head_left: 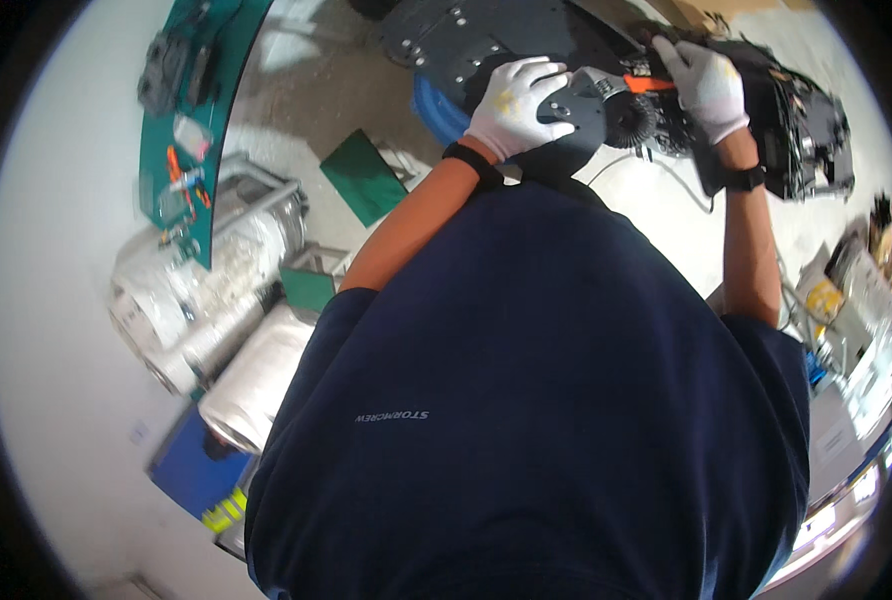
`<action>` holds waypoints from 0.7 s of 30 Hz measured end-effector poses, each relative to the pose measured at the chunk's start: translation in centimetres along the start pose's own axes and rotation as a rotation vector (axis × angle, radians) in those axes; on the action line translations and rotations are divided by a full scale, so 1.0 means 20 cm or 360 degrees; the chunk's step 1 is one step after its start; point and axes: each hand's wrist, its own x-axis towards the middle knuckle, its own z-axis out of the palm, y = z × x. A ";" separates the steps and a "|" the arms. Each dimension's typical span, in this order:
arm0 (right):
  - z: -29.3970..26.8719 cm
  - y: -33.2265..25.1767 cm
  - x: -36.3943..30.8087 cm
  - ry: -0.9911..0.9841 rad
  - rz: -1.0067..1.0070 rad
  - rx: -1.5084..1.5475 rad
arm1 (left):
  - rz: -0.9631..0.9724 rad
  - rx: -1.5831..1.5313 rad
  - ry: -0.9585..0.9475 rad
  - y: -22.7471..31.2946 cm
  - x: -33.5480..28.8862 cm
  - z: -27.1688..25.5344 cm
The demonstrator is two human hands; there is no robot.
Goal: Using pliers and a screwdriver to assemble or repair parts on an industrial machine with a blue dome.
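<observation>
Both my hands wear white gloves with yellow marks. My left hand (519, 108) rests on a black flat panel (491, 40) with bolt heads on it, fingers spread and the thumb out to the side. My right hand (708, 88) is closed around the orange handle of an adjustable wrench (649, 84). Its grey metal head points toward my left hand, over the black part. Just below the wrench sits a round, dark, ribbed part (629, 121). To the right is a black machine assembly (796, 130) with cables and brackets. What the wrench jaws grip is unclear.
A blue round object (438, 112) shows beneath the panel. At left, a green-topped table (184, 130) bears tools. Green boards (364, 178) and wrapped white rolls (256, 375) stand below it. A thin cable (681, 190) hangs near my right wrist. Bagged items (846, 300) lie far right.
</observation>
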 end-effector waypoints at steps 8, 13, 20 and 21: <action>0.23 -0.37 -0.74 0.0219 0.1225 0.0555 | 0.0069 -0.0082 -0.0212 -0.03 -0.02 0.00; 0.41 -0.59 -0.92 0.0381 0.1533 0.0929 | 0.0183 -0.0080 -0.0201 -0.07 -0.03 0.03; 0.55 -0.68 -1.11 0.0104 0.0900 -0.0114 | 0.0257 -0.0205 -0.0215 -0.10 -0.03 0.03; 0.58 -0.69 -1.12 0.0040 0.0937 -0.0110 | 0.0263 -0.0195 -0.0223 -0.10 -0.03 0.03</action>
